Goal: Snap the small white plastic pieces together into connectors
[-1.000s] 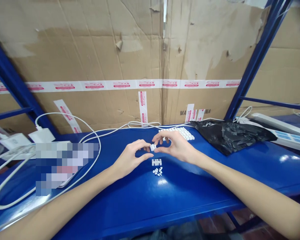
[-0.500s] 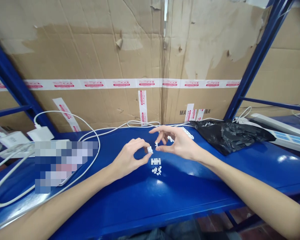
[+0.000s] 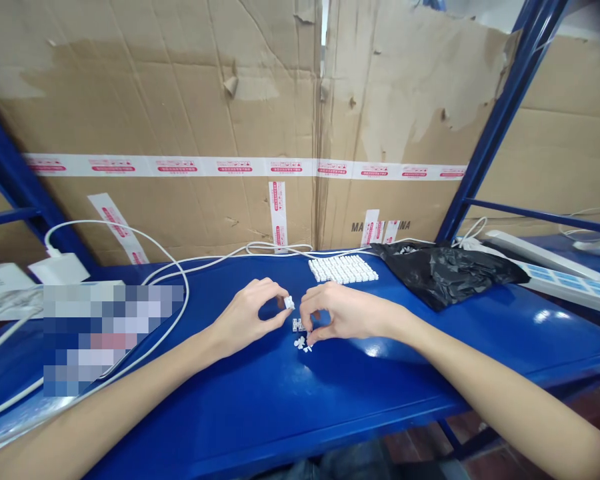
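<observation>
My left hand [image 3: 247, 317] pinches a small white plastic piece [image 3: 289, 303] between thumb and forefinger, just above the blue shelf [image 3: 290, 400]. My right hand [image 3: 337, 315] has its fingertips curled down onto a little heap of small white pieces [image 3: 301, 344] lying on the shelf, beside a short white strip [image 3: 297, 325]. Whether its fingers hold one of them is hidden. Farther back lies a neat block of white pieces in rows [image 3: 343, 269].
A crumpled black plastic bag [image 3: 445, 273] lies at the right. White cables [image 3: 175, 287] loop over the left half, with a charger block [image 3: 60, 268]. A white power strip [image 3: 555, 267] lies far right. Cardboard [image 3: 280, 120] walls the back; blue uprights [image 3: 500, 120] frame the shelf.
My right hand has dropped from beside the left hand down to the heap of pieces on the shelf. The left hand keeps its piece and stays put. The camera has tilted slightly.
</observation>
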The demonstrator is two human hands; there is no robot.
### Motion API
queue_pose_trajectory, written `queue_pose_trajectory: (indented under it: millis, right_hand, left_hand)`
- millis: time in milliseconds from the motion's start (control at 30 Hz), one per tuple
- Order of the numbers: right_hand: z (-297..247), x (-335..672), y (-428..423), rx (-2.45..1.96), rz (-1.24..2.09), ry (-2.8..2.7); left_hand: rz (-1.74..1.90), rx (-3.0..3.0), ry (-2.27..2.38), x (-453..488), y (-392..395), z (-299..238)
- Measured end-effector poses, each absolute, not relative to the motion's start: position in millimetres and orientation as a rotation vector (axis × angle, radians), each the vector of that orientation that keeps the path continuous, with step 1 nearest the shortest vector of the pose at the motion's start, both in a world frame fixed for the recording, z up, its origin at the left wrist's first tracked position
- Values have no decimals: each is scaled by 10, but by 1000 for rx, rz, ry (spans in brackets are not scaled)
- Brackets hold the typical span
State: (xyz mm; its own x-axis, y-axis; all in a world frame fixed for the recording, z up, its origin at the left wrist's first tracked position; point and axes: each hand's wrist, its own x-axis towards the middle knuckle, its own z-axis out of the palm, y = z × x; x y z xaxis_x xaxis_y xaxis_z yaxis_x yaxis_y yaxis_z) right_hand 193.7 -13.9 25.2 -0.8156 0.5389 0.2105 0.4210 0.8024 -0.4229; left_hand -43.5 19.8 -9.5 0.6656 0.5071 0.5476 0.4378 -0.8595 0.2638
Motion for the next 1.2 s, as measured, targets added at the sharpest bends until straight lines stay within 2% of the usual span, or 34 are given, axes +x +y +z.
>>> queue_pose_trajectory:
  millis: [167, 333, 467, 667, 767, 867, 1000, 1200]
  right_hand:
    - [271, 1933, -137, -721, 500, -2648]
    - [259, 1941, -105, -881, 381, -2386]
    - [180, 1875, -112, -928, 582, -2275]
    - [68, 1755, -96, -980, 1096, -1996]
    - [116, 1823, -48, -1003, 1204, -1888]
    - [241, 1968, -14, -953, 1107, -1979]
    - [354, 2071, -47, -814, 998, -2361]
    - [248, 1974, -134, -742, 929, -2592]
  left_hand:
    - [974, 2784, 726, -431, 193, -109]
    - [1013, 2788, 678, -417, 164, -115]
    - [1023, 2836, 655, -412, 159, -117]
    - [1037, 3144, 540, -415, 136, -56]
    - [1122, 3232, 500, -414, 117, -18]
    - [1165, 3244, 502, -430, 129, -6]
    - [1116, 3200, 520, -464, 185, -33]
    - [1079, 3160, 514, -437, 199, -71]
